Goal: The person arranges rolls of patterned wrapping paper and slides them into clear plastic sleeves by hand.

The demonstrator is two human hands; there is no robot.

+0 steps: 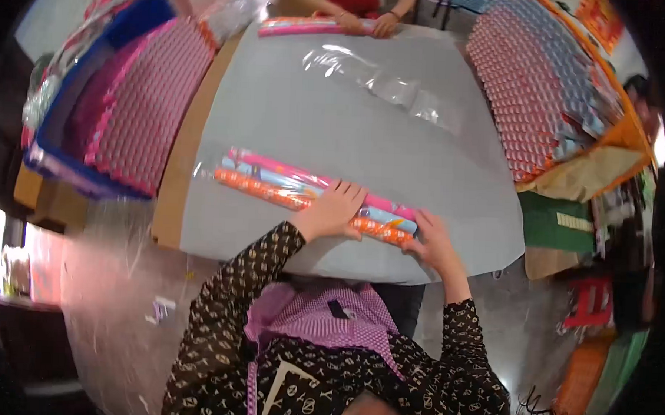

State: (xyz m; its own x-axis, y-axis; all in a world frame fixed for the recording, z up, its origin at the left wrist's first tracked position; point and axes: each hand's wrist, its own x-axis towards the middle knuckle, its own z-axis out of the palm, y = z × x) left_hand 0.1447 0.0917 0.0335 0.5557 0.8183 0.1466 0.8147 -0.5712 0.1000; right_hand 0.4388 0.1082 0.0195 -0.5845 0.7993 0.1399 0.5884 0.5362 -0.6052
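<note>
- Head view shows our two hands on a bundle of wrapping-paper rolls (303, 191) that lies on the grey counter (336, 119), in the lower middle of the frame.
- Our left hand (334, 210) lies flat on top of the bundle near its middle, fingers (348, 189) spread wide and pressing down rather than gripping.
- Our right hand (433, 243) sits at the bundle's lower-right end, fingers curled around the tips of the rolls; we judge it is gripping that end, though the palm side is hidden.
- The bundle's long axis runs from the middle left of the frame down toward the lower right, so its free end points away from both hands toward the left; the left hand is the nearer one to that end.
- The rolls, pink, blue and orange, seem to sit inside a clear plastic sleeve, which shows as a shine at the left end.
- A loose clear plastic sheet (386, 84) lies further up the counter, well apart from the bundle.
- At the top edge another person's hands (366, 23) rest on a second roll bundle (303, 27).
- Stacks of rolls (148, 103) fill a bin at the upper left, and more stacked rolls (530, 90) sit at the upper right.
</note>
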